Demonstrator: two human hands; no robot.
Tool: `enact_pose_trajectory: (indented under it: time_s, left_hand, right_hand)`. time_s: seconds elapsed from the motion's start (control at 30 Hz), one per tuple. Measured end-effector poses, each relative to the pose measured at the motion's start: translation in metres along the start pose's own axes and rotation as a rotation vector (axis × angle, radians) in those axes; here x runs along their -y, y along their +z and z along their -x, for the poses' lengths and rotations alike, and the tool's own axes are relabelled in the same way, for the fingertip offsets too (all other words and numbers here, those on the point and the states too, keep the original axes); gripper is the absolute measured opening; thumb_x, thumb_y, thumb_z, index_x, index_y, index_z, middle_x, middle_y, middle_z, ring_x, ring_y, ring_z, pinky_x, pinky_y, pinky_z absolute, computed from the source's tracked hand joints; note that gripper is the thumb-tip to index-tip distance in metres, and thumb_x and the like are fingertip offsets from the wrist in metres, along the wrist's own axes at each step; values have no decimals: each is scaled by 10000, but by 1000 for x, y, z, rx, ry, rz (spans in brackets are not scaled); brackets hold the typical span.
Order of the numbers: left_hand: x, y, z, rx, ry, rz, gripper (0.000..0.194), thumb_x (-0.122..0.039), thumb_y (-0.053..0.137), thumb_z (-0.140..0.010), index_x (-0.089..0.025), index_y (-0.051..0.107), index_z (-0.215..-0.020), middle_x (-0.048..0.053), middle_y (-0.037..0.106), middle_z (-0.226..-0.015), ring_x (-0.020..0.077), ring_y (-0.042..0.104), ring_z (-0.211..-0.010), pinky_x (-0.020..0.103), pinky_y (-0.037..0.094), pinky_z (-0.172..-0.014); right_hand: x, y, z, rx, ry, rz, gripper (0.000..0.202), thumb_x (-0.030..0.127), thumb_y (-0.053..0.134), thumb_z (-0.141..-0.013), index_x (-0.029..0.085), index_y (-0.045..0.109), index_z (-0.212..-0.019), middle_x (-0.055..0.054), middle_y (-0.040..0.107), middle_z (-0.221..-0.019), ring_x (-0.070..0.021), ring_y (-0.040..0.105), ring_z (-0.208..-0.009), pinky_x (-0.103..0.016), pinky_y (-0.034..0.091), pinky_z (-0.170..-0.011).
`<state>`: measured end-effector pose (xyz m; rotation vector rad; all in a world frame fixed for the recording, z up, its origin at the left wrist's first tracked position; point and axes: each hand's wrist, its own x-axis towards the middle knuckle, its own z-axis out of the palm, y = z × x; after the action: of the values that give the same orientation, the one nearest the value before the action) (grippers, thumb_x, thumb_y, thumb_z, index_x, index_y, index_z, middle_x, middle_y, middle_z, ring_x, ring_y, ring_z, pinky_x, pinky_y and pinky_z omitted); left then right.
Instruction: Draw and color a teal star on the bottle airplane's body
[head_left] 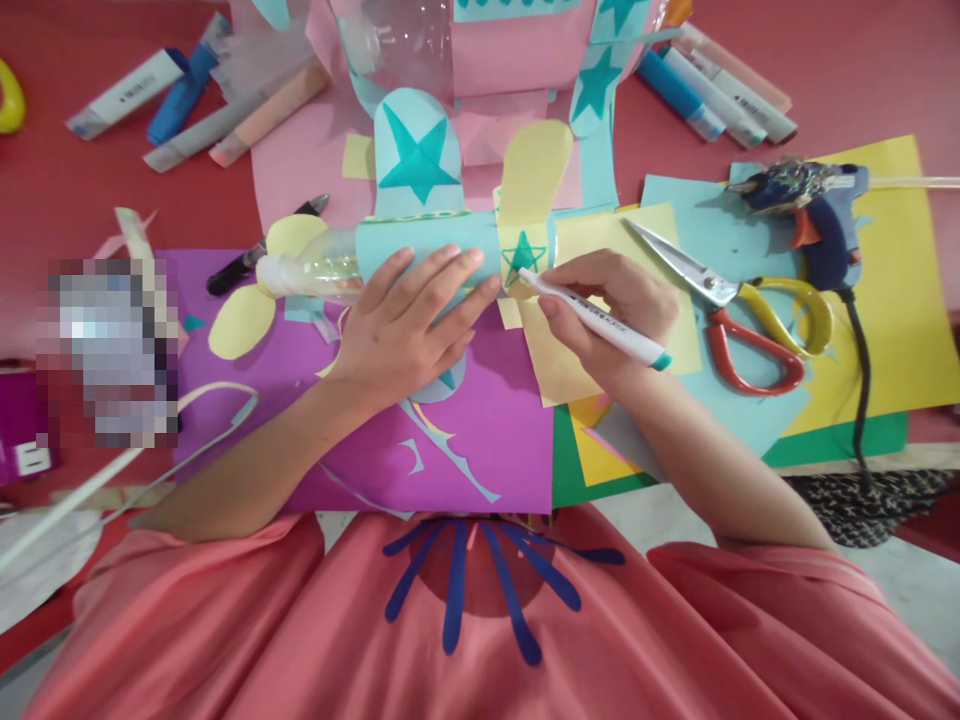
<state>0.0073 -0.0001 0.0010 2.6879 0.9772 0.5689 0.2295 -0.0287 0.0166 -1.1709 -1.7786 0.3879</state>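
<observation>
My left hand (409, 330) lies with its fingers stretched over a plastic bottle (330, 268) wrapped in light blue paper (431, 235), pressing on it from above. The bottle lies on its side, its cap end to the left. My right hand (615, 300) is closed around a white paint marker (600, 325) with a green end. The marker's tip touches a green star (523, 257) on the yellow paper band at the bottle's right end. Part of the star is filled with green. A blue paper flap with a larger green star (420, 150) stands out behind the bottle.
Scissors (724, 300) with yellow and red handles lie open at right, beside a glue gun (817, 205) with a cord. Purple paper (480, 450) lies beneath the bottle. Several markers (697, 90) lie at the back. A black pen (240, 268) rests at left. Behind stands a paper-covered clear bottle (412, 50).
</observation>
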Motion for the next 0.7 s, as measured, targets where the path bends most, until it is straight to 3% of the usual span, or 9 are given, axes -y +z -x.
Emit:
enact_pose_trajectory:
  time_s: [0.37, 0.57, 0.7]
  left_hand:
    - [1, 2, 2, -10, 8, -35, 462, -400, 367, -987, -314, 369, -1441, 44, 500, -1469, 225, 428, -1394, 435, 252, -1197]
    - [0, 0, 3, -105, 125, -227, 544, -353, 447, -966, -301, 295, -1486, 54, 542, -1432, 216, 488, -1349, 379, 299, -1168]
    - [-2, -1, 2, -87, 104, -289, 501, -381, 408, -975, -334, 335, -1469, 27, 549, -1426, 197, 500, -1339, 377, 319, -1157]
  right_hand:
    - [0, -1, 0, 13, -48, -25, 70, 191, 624, -852, 258, 602, -858, 20, 663, -700, -121, 605, -597, -272, 514, -519]
    - [-2, 0, 1, 1, -42, 29, 79, 196, 614, -852, 273, 603, -863, 16, 665, -693, -128, 607, -586, -276, 518, -515]
    - [-2, -1, 1, 59, -76, 23, 67, 210, 619, -853, 274, 604, -863, 19, 678, -707, -126, 604, -579, -279, 517, -515]
